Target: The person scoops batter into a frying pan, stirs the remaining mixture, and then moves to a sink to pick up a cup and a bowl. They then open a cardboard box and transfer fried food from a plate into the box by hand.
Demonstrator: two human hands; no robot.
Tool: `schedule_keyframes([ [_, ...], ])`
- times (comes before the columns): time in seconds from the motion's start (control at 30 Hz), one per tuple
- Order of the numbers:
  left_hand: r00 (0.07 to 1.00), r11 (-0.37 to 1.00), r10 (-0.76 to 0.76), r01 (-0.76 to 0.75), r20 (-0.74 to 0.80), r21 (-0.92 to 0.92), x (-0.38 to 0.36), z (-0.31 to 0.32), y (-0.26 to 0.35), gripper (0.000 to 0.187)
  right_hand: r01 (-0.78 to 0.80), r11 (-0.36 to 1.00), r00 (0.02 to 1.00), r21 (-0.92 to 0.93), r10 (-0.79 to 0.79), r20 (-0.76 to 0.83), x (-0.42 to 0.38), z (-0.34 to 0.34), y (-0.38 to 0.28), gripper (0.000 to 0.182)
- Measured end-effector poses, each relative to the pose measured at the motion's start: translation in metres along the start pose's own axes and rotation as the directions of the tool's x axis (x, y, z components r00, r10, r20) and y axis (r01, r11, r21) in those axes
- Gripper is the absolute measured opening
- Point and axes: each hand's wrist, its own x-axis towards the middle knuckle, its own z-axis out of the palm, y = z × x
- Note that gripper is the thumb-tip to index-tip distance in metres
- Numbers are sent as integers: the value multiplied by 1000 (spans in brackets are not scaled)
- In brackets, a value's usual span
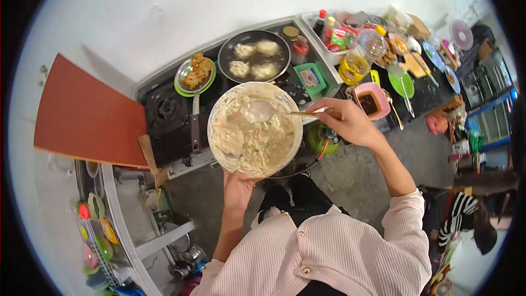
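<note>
My left hand (238, 189) grips the near rim of a large bowl (298, 123), holding it up in front of the stove. Thick pale batter (255, 145) with shredded bits fills much of it. With my right hand (345, 120) I hold a spoon (260, 111) by its handle, its head over the batter and coated with it. Just beyond the bowl, a black frying pan (253, 35) sits on the stove with several pale battered lumps (239, 69) in oil. Left of the pan, browned fritters (197, 73) rest in a strainer (195, 115) on a green plate (178, 85).
An unused burner (166, 108) lies at the stove's left, beside a red-brown board (90, 112). Right of the pan stand a red-lidded jar (300, 46) and a green container (310, 79). Further right are an oil bottle (353, 68), a pink bowl of dark sauce (378, 93) and a green plate (402, 82).
</note>
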Motion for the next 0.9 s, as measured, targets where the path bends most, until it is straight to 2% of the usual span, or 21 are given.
schedule_keyframes([
  [0.03, 1000, 1000, -26, 26, 0, -9, -2, 4, -1, 72, -63, 975, 998, -211, 61, -15, -7, -1, -9, 16],
  [0.13, 996, 996, -87, 87, 21, -36, -6, 18, -7, 70, -206, 945, 978, -254, 206, -26, -34, -9, -13, 21],
  [0.17, 993, 993, -108, 110, 36, -45, -7, 21, -11, 70, -295, 955, 954, -19, 296, 50, -47, -16, -10, 26],
  [0.2, 990, 991, -133, 133, 54, -4, -7, 25, -15, 69, -310, 939, 951, 151, 305, 54, -61, -23, -5, 27],
  [0.3, 966, 973, -224, 215, 131, 84, -4, 39, -36, 68, -244, 752, 957, 613, 288, 27, -110, -42, 9, 34],
  [0.4, 927, 943, -328, 312, 182, 112, -6, 57, -61, 69, -53, 766, 924, 640, 280, -259, -164, -43, 29, 44],
  [0.43, 913, 925, -378, 367, 156, 94, -2, 58, -78, 70, -82, 794, 886, 602, 335, -321, -181, -41, 35, 48],
  [0.5, 878, 900, -431, 403, 210, 165, -6, 74, -108, 69, -164, 794, 857, 585, 409, -315, -214, -32, 51, 48],
  [0.6, 812, 844, -527, 466, 252, 264, -17, 93, -165, 64, -204, 793, 801, 574, 472, -368, -261, -20, 74, 49],
  [0.77, 667, 742, -670, 608, 325, 282, -36, 115, -272, 57, -401, 734, 557, 549, 670, -490, -349, -41, 92, 48],
  [0.83, 607, 687, -725, 672, 324, 277, -34, 118, -313, 58, -396, 709, 479, 583, 702, -527, -382, -54, 109, 48],
  [0.87, 595, 679, -734, 656, 327, 330, -35, 129, -330, 61, -395, 690, 438, 607, 722, -535, -394, -63, 111, 47],
  [0.9, 542, 650, -760, 631, 358, 423, -31, 138, -344, 62, -329, 733, 408, 595, 679, -610, -400, -73, 113, 46],
])
